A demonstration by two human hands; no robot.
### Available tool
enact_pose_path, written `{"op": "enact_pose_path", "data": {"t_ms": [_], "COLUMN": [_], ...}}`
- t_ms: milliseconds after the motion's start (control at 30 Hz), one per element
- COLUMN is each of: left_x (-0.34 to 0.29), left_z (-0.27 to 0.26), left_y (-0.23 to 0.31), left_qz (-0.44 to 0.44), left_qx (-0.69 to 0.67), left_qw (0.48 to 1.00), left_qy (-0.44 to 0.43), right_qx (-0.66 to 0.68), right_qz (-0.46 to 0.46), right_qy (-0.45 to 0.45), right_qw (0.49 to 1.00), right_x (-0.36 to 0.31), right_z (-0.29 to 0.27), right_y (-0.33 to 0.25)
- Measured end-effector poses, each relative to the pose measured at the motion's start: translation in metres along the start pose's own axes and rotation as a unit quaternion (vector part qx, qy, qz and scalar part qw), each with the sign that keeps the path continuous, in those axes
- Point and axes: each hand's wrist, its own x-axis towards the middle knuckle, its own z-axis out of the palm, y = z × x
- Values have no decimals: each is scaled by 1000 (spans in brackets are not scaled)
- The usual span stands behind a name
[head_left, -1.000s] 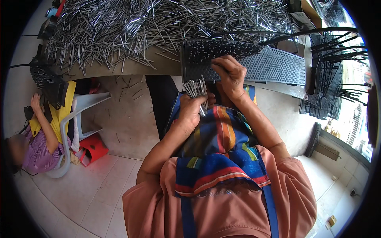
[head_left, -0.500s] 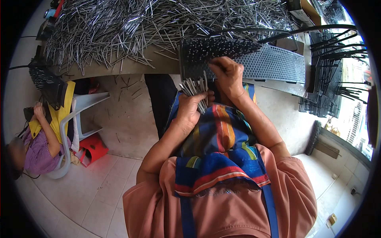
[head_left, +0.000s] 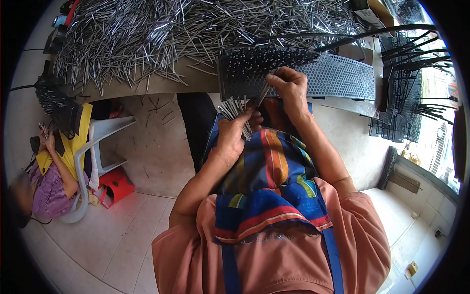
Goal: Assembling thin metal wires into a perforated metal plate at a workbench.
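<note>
My left hand [head_left: 231, 133] is closed round a bundle of thin grey metal-looking strips [head_left: 228, 109], their ends fanning out above the thumb. To its right, my right hand [head_left: 293, 92] pinches a few similar strips [head_left: 264, 93] near their upper ends. Those strips slant down toward my left fingertips; whether they touch them I cannot tell. Just beyond both hands lies a long curved plate [head_left: 342, 77] full of small holes. Its left part is crowded with upright dark strips [head_left: 267, 60], tips pointing up.
A broad pile of loose strips [head_left: 161, 36] covers the far table [head_left: 201, 78]. Black racks with rods [head_left: 404, 81] stand at the right by the window. At left, another person [head_left: 56, 181] sits on a pale plastic chair [head_left: 83, 161], beside a red container [head_left: 115, 186].
My right hand has shifted slightly right, and several strips now show between its fingers and my left hand. My left hand has hardly moved. The seated person's hands have risen slightly.
</note>
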Motion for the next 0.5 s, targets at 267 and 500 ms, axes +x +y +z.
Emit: {"op": "enact_pose_path", "data": {"t_ms": [267,500], "left_x": [8,-1], "left_z": [2,-2], "left_y": [-16,-18], "left_qz": [65,51], "left_qx": [6,1], "left_qw": [996,998], "left_qy": [-65,-32], "right_qx": [-97,-94], "right_qz": [109,124], "right_qy": [-115,-159], "right_qw": [983,975], "right_x": [-18,-25], "right_z": [7,11], "right_y": [1,7]}}
